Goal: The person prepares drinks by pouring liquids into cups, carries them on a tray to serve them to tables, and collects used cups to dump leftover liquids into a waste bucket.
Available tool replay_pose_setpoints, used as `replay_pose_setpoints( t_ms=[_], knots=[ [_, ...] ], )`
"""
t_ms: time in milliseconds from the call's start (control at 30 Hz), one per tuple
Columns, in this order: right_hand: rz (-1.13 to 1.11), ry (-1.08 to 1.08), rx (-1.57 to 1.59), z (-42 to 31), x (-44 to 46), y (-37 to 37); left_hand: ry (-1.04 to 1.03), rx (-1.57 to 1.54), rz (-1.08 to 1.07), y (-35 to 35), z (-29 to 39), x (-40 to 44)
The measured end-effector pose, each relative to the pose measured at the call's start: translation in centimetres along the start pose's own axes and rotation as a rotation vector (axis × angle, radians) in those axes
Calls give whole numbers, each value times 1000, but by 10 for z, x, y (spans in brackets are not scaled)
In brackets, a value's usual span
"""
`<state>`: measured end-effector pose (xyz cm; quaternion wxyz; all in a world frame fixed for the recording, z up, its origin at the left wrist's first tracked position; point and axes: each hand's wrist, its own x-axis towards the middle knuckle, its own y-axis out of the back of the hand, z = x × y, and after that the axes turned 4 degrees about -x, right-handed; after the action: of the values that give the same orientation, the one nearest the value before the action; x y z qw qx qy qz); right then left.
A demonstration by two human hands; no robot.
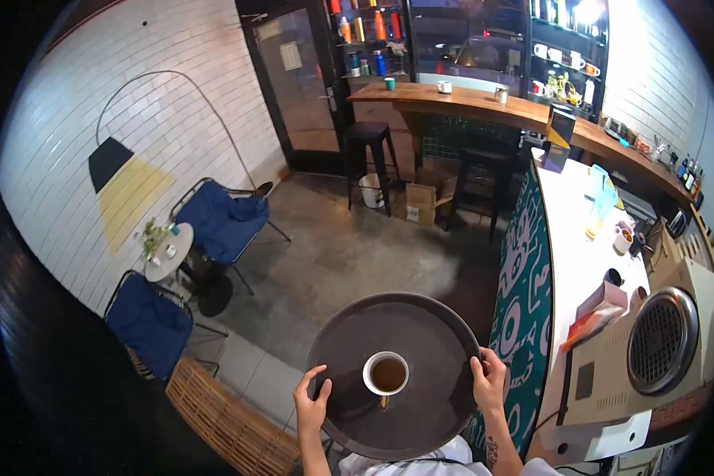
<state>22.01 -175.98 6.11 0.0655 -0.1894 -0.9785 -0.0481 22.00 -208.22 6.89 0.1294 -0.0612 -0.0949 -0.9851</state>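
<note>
A round dark brown serving tray [436,333] is held level in front of my body. Near its middle stands a white cup [385,374] of brown drink, its handle pointing back toward me. My left hand [312,401] grips the tray's left rim, thumb over the top and fingers along the outer edge. At the right rim my right hand [489,378] holds it the same way. The tray hides part of the fingers on both sides.
A white counter [567,238] with a coffee grinder or roaster-like machine [642,349] runs along my right. Blue-cushioned chairs [218,218] flank a small round table [170,252] at left. Ahead are a wooden bar [468,101], a black stool [370,147] and cardboard boxes [422,202]. A wicker bench [222,412] is near left.
</note>
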Motion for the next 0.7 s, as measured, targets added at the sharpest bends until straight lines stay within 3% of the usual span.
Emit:
replay_pose_setpoints(
  t_ms=[467,700],
  knots=[
    [273,-17,-91,51,248,-61,-45,-132,-221,-135,-27,318],
    [431,-24,-109,43,372,-79,-99,-230,-336,-219,-13,470]
  ],
)
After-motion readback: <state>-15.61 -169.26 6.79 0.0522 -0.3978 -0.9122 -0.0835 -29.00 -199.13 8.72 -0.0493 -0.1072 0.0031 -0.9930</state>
